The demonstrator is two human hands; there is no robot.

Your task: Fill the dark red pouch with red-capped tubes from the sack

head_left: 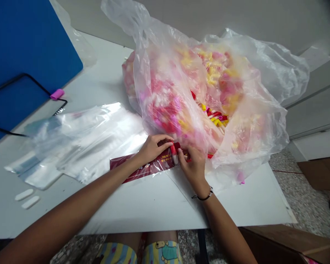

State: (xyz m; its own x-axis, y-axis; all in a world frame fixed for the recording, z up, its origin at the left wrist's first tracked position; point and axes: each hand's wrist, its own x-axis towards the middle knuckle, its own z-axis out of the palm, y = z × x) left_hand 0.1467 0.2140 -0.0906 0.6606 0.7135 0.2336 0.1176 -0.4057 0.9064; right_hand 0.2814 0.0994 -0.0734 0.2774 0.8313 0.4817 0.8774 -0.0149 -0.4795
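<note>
A small red tube with a whitish end stands at the right end of a flat clear plastic sleeve with a dark red printed card in it. My left hand lies over the card, its thumb and index finger closed on the tube. My right hand is closed just right of the tube, its thumb beside it. A bit of red shows at its fingers, but what they grip is mostly hidden. Behind both hands sits a big clear bag full of red, yellow and pink tubes.
Several flat clear plastic sleeves lie to the left on the white table. Two small white strips are near its front left. A blue panel with a black wire frame and a pink tube stands behind. Cardboard boxes are at lower right.
</note>
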